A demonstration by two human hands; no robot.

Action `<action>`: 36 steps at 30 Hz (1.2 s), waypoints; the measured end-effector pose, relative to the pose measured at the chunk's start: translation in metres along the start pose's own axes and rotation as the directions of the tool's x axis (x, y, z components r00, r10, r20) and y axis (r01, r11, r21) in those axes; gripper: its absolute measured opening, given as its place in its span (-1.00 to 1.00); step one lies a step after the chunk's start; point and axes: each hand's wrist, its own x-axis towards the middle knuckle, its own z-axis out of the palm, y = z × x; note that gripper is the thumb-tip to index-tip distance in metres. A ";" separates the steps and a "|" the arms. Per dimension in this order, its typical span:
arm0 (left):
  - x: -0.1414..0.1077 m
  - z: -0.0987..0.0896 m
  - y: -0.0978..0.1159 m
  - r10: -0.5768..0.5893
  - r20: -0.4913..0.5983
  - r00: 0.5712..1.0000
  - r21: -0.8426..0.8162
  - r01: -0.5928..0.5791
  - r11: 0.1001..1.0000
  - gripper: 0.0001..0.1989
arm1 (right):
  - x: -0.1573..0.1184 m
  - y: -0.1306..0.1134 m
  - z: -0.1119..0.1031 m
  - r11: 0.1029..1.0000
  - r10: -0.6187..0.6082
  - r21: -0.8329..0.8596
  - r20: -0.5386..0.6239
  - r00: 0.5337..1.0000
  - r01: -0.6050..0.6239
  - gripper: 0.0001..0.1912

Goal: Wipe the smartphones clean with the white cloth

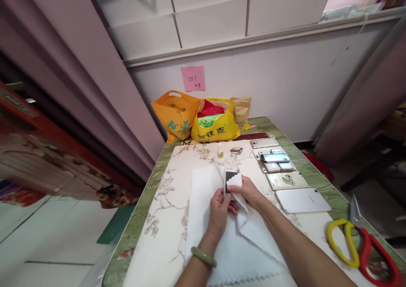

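Note:
A white-framed phone (pixel 226 176) with a dark screen is upright above a white cloth (pixel 203 194) that lies over the table's middle. My left hand (pixel 220 208), below a green bangle, grips the phone's lower end with its fingers closed. With closed fingers my right hand (pixel 247 190) pinches a fold of the cloth against the phone's screen, covering the screen's right part. The rest of the cloth drapes beneath both forearms, its zigzag edge toward me.
Several phones (pixel 303 200) line the table's right side, beside large red-and-yellow scissors (pixel 344 240). A small bottle (pixel 220 150) and thin glasses (pixel 236 150) lie beyond the cloth. Orange (pixel 176 115) and yellow (pixel 215 132) bags stand by the wall.

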 end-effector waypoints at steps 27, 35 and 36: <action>-0.001 -0.007 -0.003 0.091 0.021 0.996 -0.046 -0.090 0.995 -0.64 | -0.005 -0.005 -0.020 0.991 0.122 0.030 0.163 0.979 -0.128 -0.56; 0.002 -0.009 -0.004 0.099 0.076 0.992 0.027 -0.101 0.995 -0.65 | -0.006 -0.002 -0.010 0.999 -0.009 -0.038 -0.039 0.999 0.007 -0.49; 0.001 -0.008 -0.003 0.099 0.088 0.991 0.035 -0.102 0.994 -0.66 | -0.004 0.000 -0.009 0.997 -0.037 -0.067 -0.094 0.995 0.030 -0.51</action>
